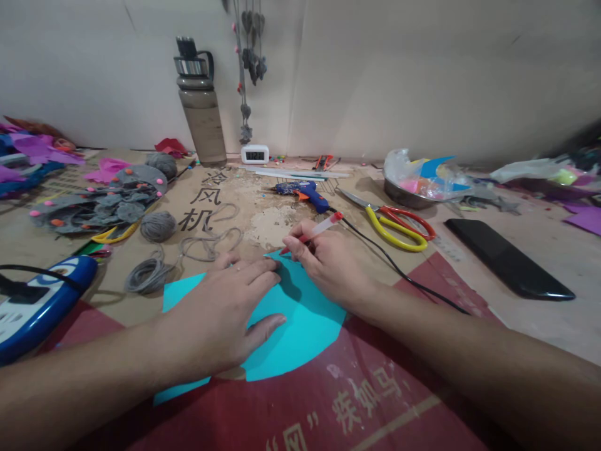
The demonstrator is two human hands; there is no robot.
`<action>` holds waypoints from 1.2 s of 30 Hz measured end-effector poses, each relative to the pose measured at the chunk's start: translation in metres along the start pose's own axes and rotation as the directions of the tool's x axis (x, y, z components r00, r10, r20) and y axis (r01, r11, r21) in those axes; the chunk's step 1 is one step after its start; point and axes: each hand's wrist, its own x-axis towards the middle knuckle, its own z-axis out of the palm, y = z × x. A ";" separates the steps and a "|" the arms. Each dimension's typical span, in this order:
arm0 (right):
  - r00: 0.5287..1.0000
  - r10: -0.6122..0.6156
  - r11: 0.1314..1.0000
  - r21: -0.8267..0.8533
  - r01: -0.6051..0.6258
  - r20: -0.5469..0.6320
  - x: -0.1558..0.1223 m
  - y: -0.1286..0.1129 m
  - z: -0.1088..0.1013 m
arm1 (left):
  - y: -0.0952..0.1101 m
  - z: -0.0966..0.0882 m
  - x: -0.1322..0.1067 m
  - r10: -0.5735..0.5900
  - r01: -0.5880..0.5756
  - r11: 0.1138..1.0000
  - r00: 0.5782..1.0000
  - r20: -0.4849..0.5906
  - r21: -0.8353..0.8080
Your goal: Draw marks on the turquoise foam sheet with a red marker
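A turquoise sheet of paper or felt [300,332] with a curved lower edge lies on the cardboard-covered table. My left hand [235,307] rests flat on it, fingers stretched out and thumb apart, holding nothing. In my right hand [323,257] is a pen with a red cap end and pale barrel [320,228]. Its tip is down near the sheet's far edge, partly hidden by my fingers. A blue glue gun [303,193] lies just beyond my right hand, its black cord running past that wrist.
Scissors [397,228], a metal bowl of wrapped bits [413,194] and a black phone [509,258] lie right. Grey yarn [158,226], felt pieces [107,203] and a blue power strip [47,307] are left. A water bottle [201,119] and small clock [255,154] stand behind.
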 end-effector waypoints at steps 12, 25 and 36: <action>1.000 0.003 1.000 -0.017 -0.003 0.021 0.001 0.001 0.001 | 0.000 0.002 -0.001 0.006 -0.005 1.000 1.000 -0.016 0.023; 1.000 0.008 1.000 -0.028 -0.008 0.009 0.000 -0.001 0.000 | 0.000 0.002 -0.001 0.014 -0.014 1.000 0.999 -0.038 0.003; 1.000 0.017 0.998 -0.068 -0.016 0.015 0.000 -0.002 0.001 | 0.001 0.001 0.000 0.015 -0.015 0.999 1.000 -0.014 0.029</action>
